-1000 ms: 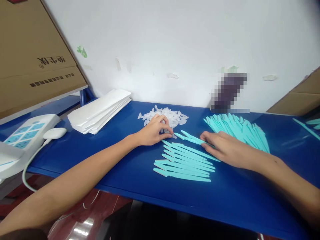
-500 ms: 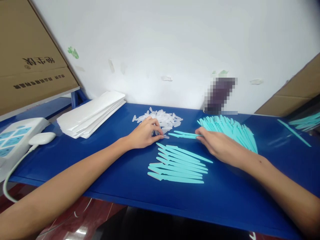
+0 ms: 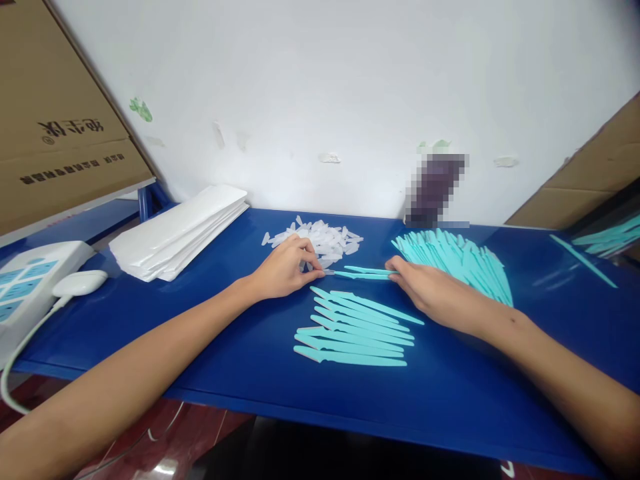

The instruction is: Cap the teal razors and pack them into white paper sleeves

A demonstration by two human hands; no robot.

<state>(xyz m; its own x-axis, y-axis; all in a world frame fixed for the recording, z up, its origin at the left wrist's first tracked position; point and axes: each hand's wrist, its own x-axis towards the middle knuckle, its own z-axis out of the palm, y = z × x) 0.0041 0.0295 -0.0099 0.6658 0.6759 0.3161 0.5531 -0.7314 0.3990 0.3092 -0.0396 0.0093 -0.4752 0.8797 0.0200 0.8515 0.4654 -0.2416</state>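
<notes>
Turquoise sticks [image 3: 363,275], two, are held in the right hand [image 3: 430,287], thumb and fingers closed on their right ends. Long axes run left-right, almost level, near parallel to each other; free ends point left at the left hand's fingertips. Near stick reaches further left than the far one.

Left hand [image 3: 289,268] has thumb and forefinger pinched narrow on a small clear piece [image 3: 328,272], which sticks out rightward, in line with the near stick. Its end and that stick's tip meet or nearly so; cannot tell if the tip is inside.

Against the earliest frame: the held pair slanted, tips up-left; now it lies flatter. Against half a second ago, the gap between near tip and clear piece has closed. Left pinch unchanged. Whole view has shifted.

Just beyond the left fingers: a heap of clear pieces [image 3: 330,240]. Nearer the wearer, below both hands' fingertips: a fanned row of turquoise sticks [image 3: 360,327], notched ends left, plain ends right. Beyond the right fingers and knuckles: a bigger turquoise pile [image 3: 455,260]. Well right of the right fingers: a lone stick [image 3: 583,260], slanted. Left of the left fingers: white sleeves [image 3: 175,233], stacked; further left, a power strip [image 3: 70,257] and white plug [image 3: 80,283]. All on a blue table [image 3: 350,407].
</notes>
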